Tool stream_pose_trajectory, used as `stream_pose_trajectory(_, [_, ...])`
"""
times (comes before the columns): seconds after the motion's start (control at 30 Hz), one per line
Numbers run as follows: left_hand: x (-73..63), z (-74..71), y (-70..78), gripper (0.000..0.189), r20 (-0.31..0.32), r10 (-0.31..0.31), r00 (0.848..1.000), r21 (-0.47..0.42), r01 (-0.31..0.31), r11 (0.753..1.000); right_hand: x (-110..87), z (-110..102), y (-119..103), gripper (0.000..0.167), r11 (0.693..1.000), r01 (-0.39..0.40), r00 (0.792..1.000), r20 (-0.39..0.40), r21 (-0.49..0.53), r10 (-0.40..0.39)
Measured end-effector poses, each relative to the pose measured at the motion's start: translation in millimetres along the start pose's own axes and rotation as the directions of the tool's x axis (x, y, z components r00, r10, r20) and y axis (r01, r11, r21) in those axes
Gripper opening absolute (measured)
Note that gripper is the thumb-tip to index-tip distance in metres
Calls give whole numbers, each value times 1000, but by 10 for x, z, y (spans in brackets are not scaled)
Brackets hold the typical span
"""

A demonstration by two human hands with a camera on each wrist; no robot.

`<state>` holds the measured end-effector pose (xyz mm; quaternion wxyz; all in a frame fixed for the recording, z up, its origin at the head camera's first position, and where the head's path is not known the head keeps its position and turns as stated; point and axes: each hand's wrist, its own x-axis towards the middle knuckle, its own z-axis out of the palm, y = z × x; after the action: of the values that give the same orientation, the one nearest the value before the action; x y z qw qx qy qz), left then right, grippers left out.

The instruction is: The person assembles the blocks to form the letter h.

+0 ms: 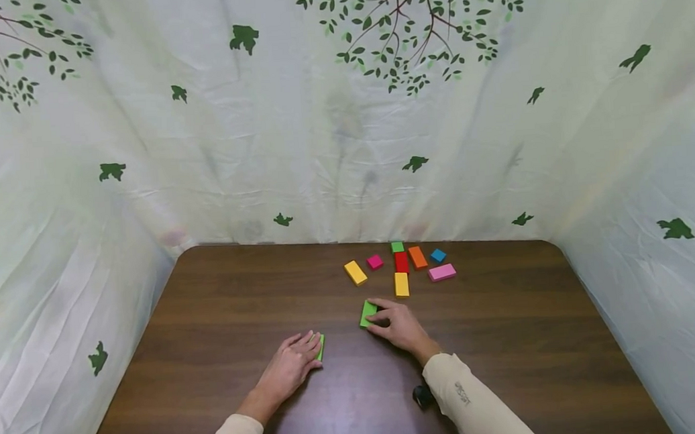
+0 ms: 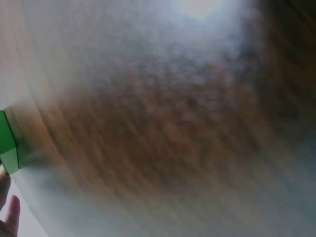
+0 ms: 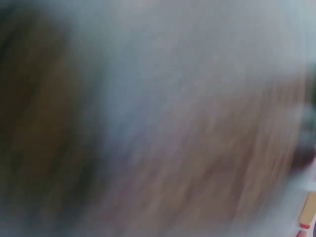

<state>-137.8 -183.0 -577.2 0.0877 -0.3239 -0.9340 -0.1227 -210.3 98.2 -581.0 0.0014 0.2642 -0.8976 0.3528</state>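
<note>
Low over the table's middle, my left hand (image 1: pixel 292 363) holds a green block (image 1: pixel 322 348), with fingers at its far end and the thumb at its near end. The hand covers much of that block; the left wrist view shows part of the same green block (image 2: pixel 7 140) with fingertips (image 2: pixel 12 215) beside it. To the right and a little farther off, my right hand (image 1: pixel 399 324) pinches a second green block (image 1: pixel 366 314) between fingers and thumb. The right wrist view is blurred, and the grasp cannot be made out there.
Beyond the right hand lie a yellow block (image 1: pixel 401 284), a red block (image 1: pixel 402 262) and a small green block (image 1: pixel 397 246) in a line. Around them are another yellow block (image 1: pixel 355 273), magenta (image 1: pixel 375 262), orange (image 1: pixel 417 257), blue (image 1: pixel 438 256) and pink (image 1: pixel 442 273) blocks. A leaf-printed curtain (image 1: pixel 318 145) surrounds the brown table (image 1: pixel 220 306).
</note>
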Motion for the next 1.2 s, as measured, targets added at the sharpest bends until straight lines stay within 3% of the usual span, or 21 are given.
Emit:
stream_pose_trajectory(0.33, [6, -2, 18, 42, -34, 8, 999, 11, -7, 1000, 144, 101, -78, 26, 1000, 1, 999, 51, -24, 0])
stream_pose_trajectory(0.63, [7, -14, 11, 43, -18, 6, 1000, 35, -5, 999, 254, 190, -183, 27, 999, 29, 996, 82, -37, -26])
stream_pose_trajectory(1.2, [8, -20, 4, 39, -1, 8, 1000, 56, -8, 998, 389, 350, -351, 23, 998, 45, 999, 30, -51, -43])
